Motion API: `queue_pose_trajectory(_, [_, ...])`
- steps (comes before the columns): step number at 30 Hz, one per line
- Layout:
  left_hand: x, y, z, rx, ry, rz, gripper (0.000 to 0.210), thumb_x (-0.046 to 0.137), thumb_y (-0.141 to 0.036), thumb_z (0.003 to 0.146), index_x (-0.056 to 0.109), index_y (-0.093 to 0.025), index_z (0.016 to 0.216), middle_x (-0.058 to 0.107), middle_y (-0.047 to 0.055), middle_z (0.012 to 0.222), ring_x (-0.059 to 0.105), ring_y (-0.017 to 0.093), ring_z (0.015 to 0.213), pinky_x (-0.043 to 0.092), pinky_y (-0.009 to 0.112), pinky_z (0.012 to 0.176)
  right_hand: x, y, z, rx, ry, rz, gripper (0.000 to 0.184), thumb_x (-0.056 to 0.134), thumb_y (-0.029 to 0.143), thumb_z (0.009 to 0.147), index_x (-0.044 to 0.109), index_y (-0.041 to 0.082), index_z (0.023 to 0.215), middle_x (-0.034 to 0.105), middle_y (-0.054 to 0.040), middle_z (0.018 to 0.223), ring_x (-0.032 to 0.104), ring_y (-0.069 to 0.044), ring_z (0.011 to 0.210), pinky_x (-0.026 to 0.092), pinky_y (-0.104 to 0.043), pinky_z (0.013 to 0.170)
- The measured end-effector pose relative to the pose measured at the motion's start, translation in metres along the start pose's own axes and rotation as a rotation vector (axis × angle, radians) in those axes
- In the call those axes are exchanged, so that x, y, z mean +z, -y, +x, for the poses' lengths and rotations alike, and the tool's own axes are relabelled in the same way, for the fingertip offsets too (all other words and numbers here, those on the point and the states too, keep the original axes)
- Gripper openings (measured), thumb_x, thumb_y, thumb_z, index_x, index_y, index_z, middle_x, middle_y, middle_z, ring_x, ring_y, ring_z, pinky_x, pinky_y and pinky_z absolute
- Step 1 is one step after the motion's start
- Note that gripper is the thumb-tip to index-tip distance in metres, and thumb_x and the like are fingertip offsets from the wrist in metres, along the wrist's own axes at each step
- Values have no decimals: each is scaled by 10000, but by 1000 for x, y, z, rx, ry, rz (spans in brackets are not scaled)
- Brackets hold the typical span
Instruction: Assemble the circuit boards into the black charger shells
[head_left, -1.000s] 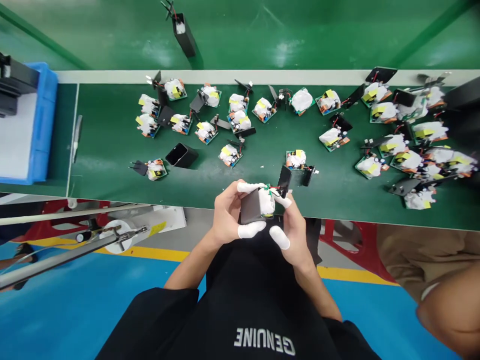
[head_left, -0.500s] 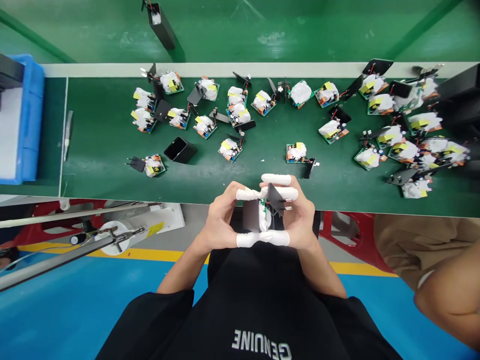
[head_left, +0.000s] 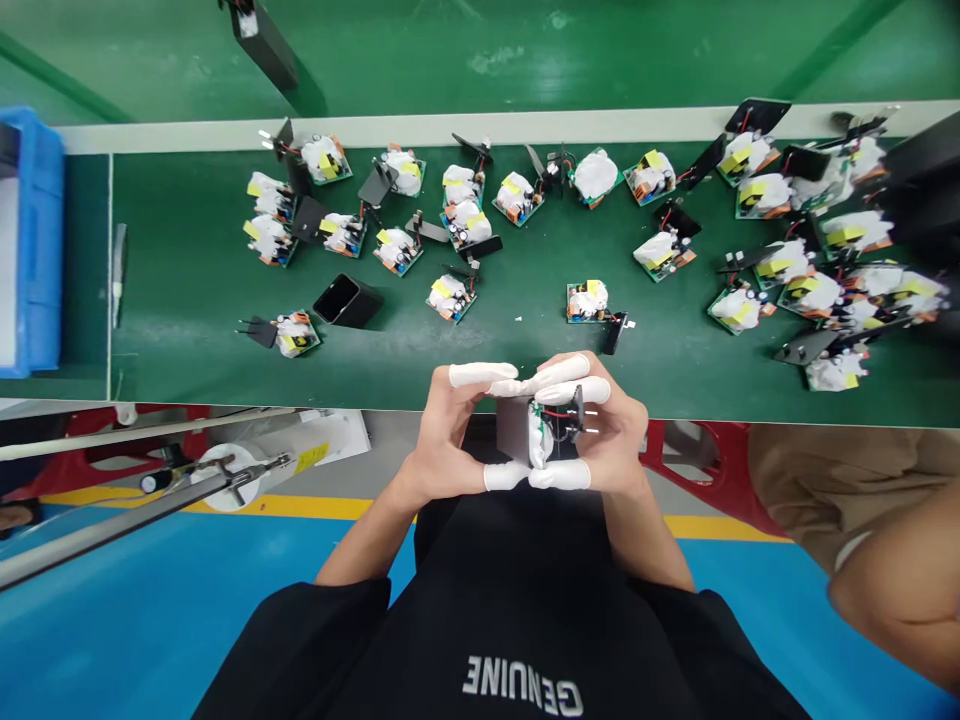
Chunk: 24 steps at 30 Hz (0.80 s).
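Just past the table's front edge, my left hand (head_left: 448,440) grips a black plastic case (head_left: 513,430) between white-covered thumb and fingers. My right hand (head_left: 616,432) pinches a circuit board (head_left: 538,436) with white filler on it, which sits partly inside the case's right end. Red and black wires run from the board to a black plug cap (head_left: 579,412), whose metal prongs point right towards my right palm. How deep the board sits is hidden by the case.
Several circuit boards with plug caps (head_left: 457,297) lie across the green table (head_left: 187,350). An empty black case (head_left: 348,301) rests left of centre, and another (head_left: 264,45) stands beyond the table's back strip. At far left are a blue bin (head_left: 39,250) and a knife-like tool (head_left: 118,275). A person's arm (head_left: 892,590) is at right.
The plug cap has turned from showing its broad face to nearly edge-on, with its wires now visible. Both hands and the case have shifted slightly right. The table has slid a little left in view.
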<state>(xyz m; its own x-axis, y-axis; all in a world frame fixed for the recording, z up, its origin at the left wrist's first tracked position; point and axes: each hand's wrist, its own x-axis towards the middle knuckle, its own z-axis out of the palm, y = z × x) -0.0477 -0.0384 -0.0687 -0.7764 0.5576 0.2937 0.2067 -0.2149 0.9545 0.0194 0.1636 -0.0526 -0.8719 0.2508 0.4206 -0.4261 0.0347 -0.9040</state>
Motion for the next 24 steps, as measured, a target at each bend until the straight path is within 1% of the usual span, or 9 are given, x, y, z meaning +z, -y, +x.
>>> queue_pose_trajectory(2, [1,0,4,-29,31,-29,1043,1135,-400,603,602,-307,1495,745,119,1381,774,298,1253,669,405,1056,-5,3,5,-46,13,-29,625,1073,516,715,799,283,1225,797,-88,1029,768,-330,997,670,-523,856])
queue_pose_trajectory(5, [2,-2,11,-63,74,-34,983,1126,-374,625,639,-296,1475,790,119,1327,796,299,1205,682,406,1032,-15,5,10,-73,47,-74,627,1086,483,703,806,281,1227,821,-91,1026,791,-340,963,667,-532,846])
queue_pose_trajectory(9, [3,-1,18,-57,60,-19,929,1108,-363,663,655,-291,1470,798,125,1364,807,292,1224,683,383,1044,-22,5,7,43,70,-28,641,1081,423,724,803,277,1283,834,-118,1144,811,-347,1045,688,-477,800])
queue_pose_trajectory(11, [2,2,18,-64,49,-4,975,1123,-368,634,647,-290,1481,791,136,1403,807,302,1251,680,383,1061,-21,3,5,89,41,24,672,1084,389,725,791,277,1320,839,-129,1195,821,-346,1076,700,-456,782])
queue_pose_trajectory(13, [1,5,18,-82,52,6,1016,1136,-363,604,641,-283,1488,785,144,1421,805,307,1274,676,380,1076,-19,1,5,81,2,53,684,1091,372,717,791,266,1322,848,-133,1187,831,-341,1067,710,-446,769])
queue_pose_trajectory(17, [-5,11,17,-88,64,40,966,1123,-288,630,651,-286,1473,792,131,1402,820,299,1261,674,391,1092,-20,2,11,-40,-142,53,634,1094,414,710,820,249,1257,857,-109,1087,842,-319,965,738,-482,794])
queue_pose_trajectory(20, [-8,14,15,-118,26,30,944,1106,-251,656,641,-296,1476,773,131,1432,812,318,1299,680,414,1090,-27,7,16,-81,-244,57,678,1096,506,680,826,278,1258,851,-83,1024,844,-317,840,753,-507,721])
queue_pose_trajectory(22, [-8,14,15,-111,18,-12,939,1090,-230,682,623,-307,1493,764,131,1447,800,333,1331,690,424,1076,-32,9,16,-64,-242,39,709,1099,552,654,820,316,1262,851,-70,1005,845,-321,792,751,-505,645])
queue_pose_trajectory(24, [-8,14,16,-73,19,-37,937,1078,-219,699,614,-320,1507,767,122,1444,800,332,1333,701,426,1062,-35,11,15,-41,-204,9,742,1104,568,639,803,338,1277,857,-69,1030,858,-331,819,761,-510,648])
